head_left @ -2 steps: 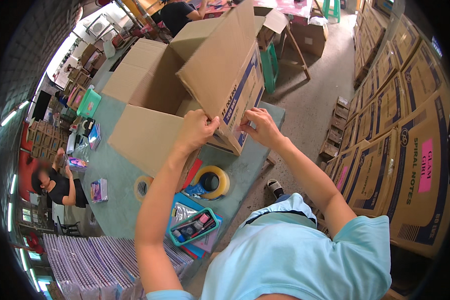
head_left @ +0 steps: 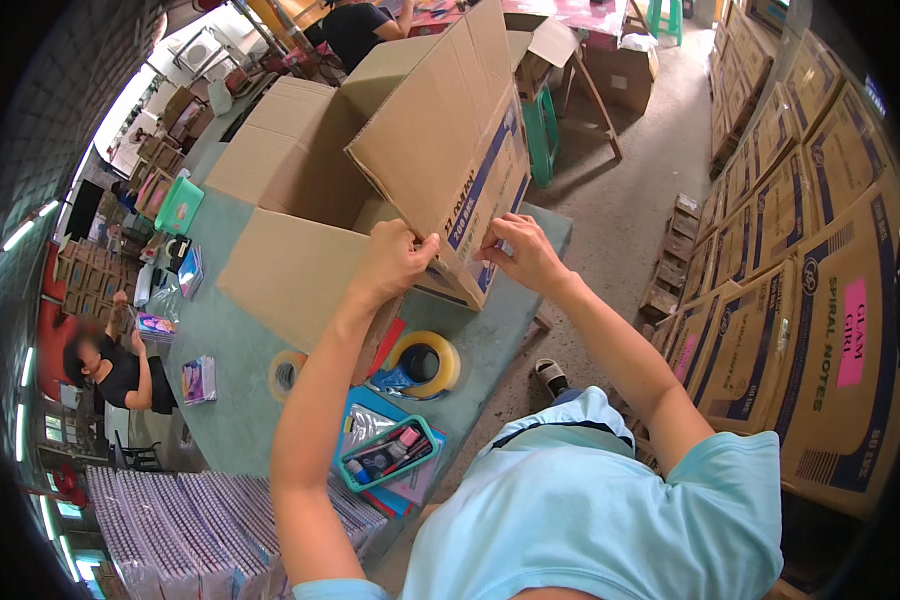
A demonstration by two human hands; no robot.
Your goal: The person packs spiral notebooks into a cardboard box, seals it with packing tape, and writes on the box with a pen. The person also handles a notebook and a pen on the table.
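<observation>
A large open cardboard box (head_left: 490, 205) with raised flaps stands on the green table, its printed side toward the right. At its near corner my left hand (head_left: 395, 262) is closed, thumb and fingers pinched together by the box edge. My right hand (head_left: 526, 256) is also closed in a pinch, close against the printed side. Whatever is between the fingertips of either hand is too small or hidden to make out. A roll of tape on a blue dispenser (head_left: 392, 378) lies on the table below my left hand.
Left of my left forearm lies another tape roll (head_left: 286, 376). A green tray of pens and small bottles (head_left: 390, 455) rests near stacked spiral notebooks (head_left: 185, 525). Printed cartons (head_left: 830, 330) line the right side. A person in black (head_left: 130, 375) handles notebooks across the table.
The raised box flap has tilted slightly to the left. My right hand has shifted very slightly; my left hand stays in place.
</observation>
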